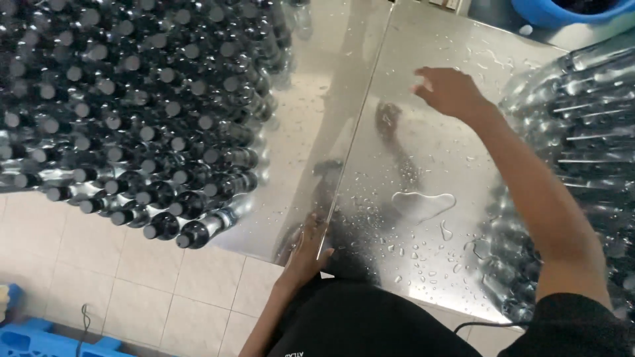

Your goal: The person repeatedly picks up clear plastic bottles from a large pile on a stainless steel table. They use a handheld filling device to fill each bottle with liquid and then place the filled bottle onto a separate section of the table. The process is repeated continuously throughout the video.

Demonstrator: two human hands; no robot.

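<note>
Right hand [450,91] hovers over the wet metal surface [423,165] in the upper middle of the frame, fingers spread and holding nothing. Clear bottles [589,125] lie stacked to its right, long axes running left-right, necks toward that hand, the nearer one. Left hand [307,251] rests flat on the near edge, fingers loosely together. Dark capped bottles [132,112] crowd the upper left
</note>
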